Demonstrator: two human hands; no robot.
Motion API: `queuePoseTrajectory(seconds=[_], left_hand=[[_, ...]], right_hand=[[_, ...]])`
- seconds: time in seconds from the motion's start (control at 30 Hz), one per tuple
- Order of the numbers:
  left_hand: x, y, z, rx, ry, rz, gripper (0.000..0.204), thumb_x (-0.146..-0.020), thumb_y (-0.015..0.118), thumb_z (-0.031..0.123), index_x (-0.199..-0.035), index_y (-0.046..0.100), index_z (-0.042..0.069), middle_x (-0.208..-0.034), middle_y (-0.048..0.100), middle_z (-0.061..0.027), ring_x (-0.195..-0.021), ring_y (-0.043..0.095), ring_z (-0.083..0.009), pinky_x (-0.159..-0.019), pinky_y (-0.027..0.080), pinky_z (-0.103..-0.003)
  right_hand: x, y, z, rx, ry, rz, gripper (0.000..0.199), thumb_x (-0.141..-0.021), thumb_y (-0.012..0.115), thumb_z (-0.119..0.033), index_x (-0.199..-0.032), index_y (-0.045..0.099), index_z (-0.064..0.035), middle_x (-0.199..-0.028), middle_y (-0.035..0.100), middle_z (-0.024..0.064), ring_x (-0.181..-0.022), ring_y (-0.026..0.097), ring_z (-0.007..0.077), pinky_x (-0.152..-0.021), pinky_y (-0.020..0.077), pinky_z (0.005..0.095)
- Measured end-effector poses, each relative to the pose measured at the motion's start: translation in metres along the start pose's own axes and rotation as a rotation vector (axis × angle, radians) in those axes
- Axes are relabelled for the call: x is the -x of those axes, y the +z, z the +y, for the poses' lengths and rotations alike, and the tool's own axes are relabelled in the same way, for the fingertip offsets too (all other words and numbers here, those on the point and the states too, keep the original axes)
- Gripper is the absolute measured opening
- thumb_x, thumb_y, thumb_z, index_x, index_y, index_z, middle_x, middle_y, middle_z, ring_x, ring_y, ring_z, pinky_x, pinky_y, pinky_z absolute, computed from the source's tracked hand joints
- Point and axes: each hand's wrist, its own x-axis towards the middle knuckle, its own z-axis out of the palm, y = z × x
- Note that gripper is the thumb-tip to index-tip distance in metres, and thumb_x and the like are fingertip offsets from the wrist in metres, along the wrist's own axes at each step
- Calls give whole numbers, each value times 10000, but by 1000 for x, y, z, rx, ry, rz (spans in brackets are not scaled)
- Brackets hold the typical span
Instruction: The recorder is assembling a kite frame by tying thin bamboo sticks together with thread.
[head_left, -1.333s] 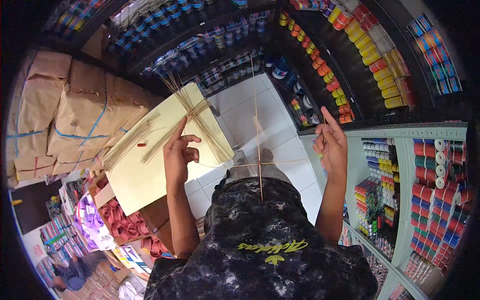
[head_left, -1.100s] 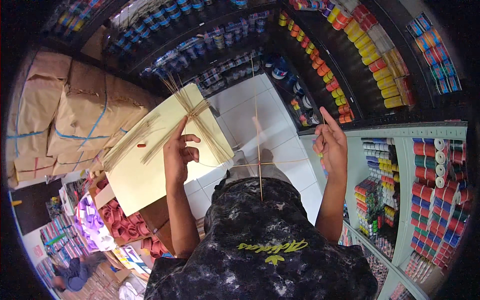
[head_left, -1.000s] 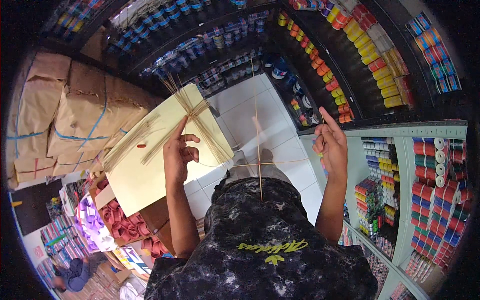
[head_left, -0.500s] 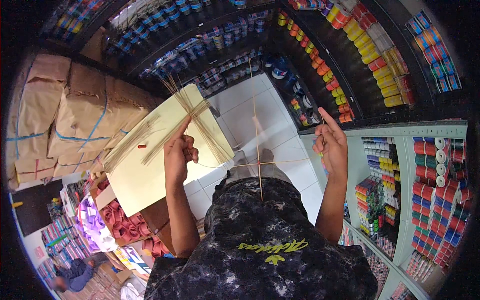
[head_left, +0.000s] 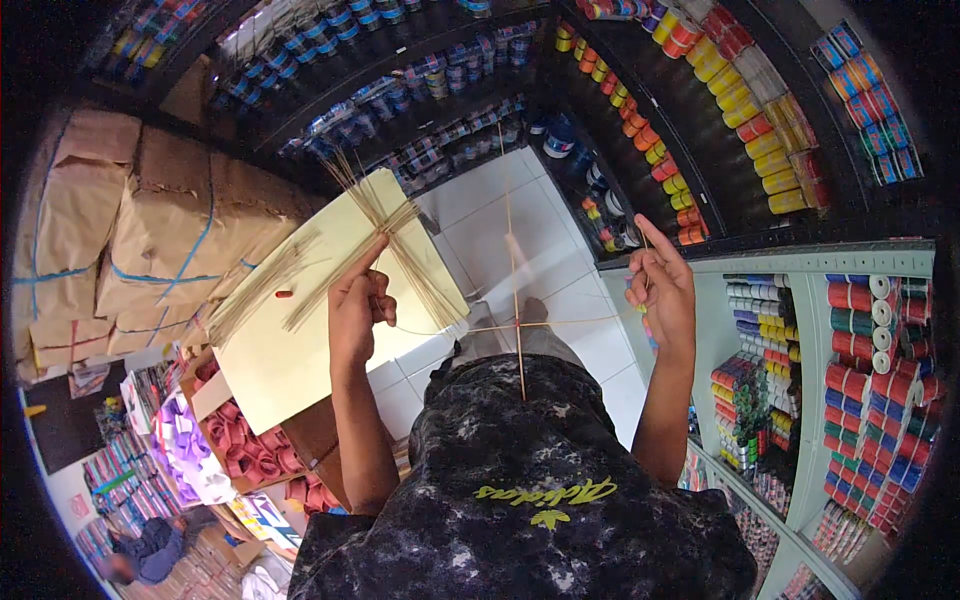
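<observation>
Between my hands hangs a cross of two thin, straw-coloured sticks point(head_left: 516, 290), its joint marked by a small red binding point(head_left: 517, 324). The long stick runs away from my torso, and the crosswise one bows toward both hands. My left hand point(head_left: 357, 298) grips the left end in closed fingers, its index finger stretched out over the table. My right hand point(head_left: 663, 285) pinches the right end, index finger raised. Just beyond my left hand, loose thin sticks point(head_left: 415, 268) lie crossed in bundles on a pale yellow tabletop point(head_left: 275, 365). A small red object point(head_left: 284, 294) rests there too.
Stacked paper-wrapped parcels point(head_left: 160, 230) stand at the left. Dark shelves with yellow and orange spools point(head_left: 738, 105) line the far side; a pale green cabinet point(head_left: 810, 265) stands close on the right. Boxes of red rolls point(head_left: 250, 440) and another person point(head_left: 150, 550) are at lower left.
</observation>
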Motion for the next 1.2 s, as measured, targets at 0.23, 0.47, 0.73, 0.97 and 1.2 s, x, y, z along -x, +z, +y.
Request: queuePoseTrajectory(seconds=[0.23,0.47,0.73,0.97,1.2], left_hand=[[-2,0,0,-15,-3,12,564,-896,354,31,-1413,575,59,-696,440,24,-478,484,-78,-428,431,-238],[-4,0,-1,-18,-28,5,552,-902,371,33,-1418,567,52,-697,447,27,-471,480,-78,-422,427,-240],[-4,-2,-3,-24,-35,1,535,-912,392,33,-1418,567,54,-690,452,26,-470,479,-81,-427,432,-239],[-3,-3,2,-88,-61,-62,541,-910,379,17,-1416,568,49,-688,449,25,-479,482,-78,-435,427,-233],[-2,-2,3,-87,-88,-57,535,-909,381,13,-1408,572,36,-684,450,23,-473,483,-79,-434,425,-233]], right_hand=[[-2,-1,0,9,5,-5,436,-1054,462,-82,-1490,475,-82,-888,549,35,-570,429,72,-538,423,253],[-1,-1,1,26,17,4,428,-1046,475,-83,-1473,497,-72,-900,551,40,-565,428,71,-525,427,249],[-1,-2,1,65,30,9,435,-1036,482,-88,-1470,502,-72,-890,552,44,-556,426,64,-516,428,244],[-1,-3,-1,142,45,-3,442,-1030,464,-67,-1469,507,-82,-876,553,40,-549,422,57,-513,428,237],[0,-3,0,122,57,-1,448,-1024,461,-53,-1469,508,-83,-876,555,43,-549,422,56,-513,429,237]])
